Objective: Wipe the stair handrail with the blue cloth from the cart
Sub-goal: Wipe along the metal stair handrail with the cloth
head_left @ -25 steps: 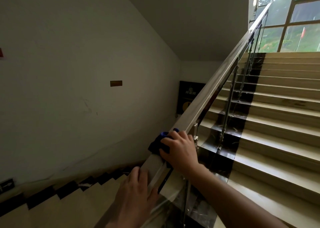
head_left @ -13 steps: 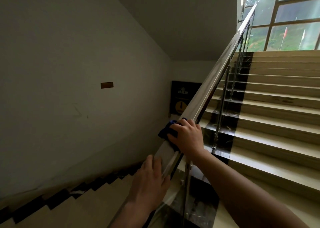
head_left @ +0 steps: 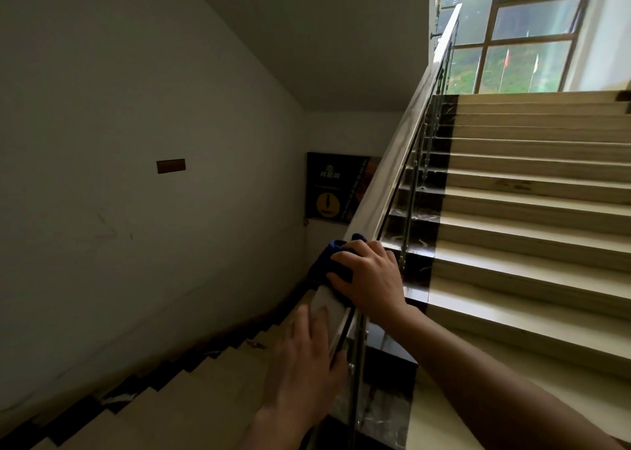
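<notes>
Your right hand (head_left: 367, 277) is pressing the blue cloth (head_left: 333, 255) onto the top of the handrail (head_left: 392, 163), just below the centre of the frame. Its fingers are curling over the cloth and holding it against the rail. Only a dark blue bunch is showing, past the fingertips and on the rail's left side.

Against the frame from one second ago, this hand and the cloth are sitting further up the rail, now level with a steel baluster (head_left: 408, 231) that earlier stood above them.

Your left hand (head_left: 304, 364) is lying lower on the same rail, toward the bottom centre. Its fingers (head_left: 300, 316) are reaching up along the rail's left face, close below the right hand. One second ago the gap between the hands was wider. The left hand is now smeared by motion blur where it was sharp before, so you cannot tell whether it is gripping the rail.

The view itself is shifting: the window (head_left: 526, 33) at upper right is showing more, and the dark poster (head_left: 338, 190) is sitting nearer centre.
</notes>
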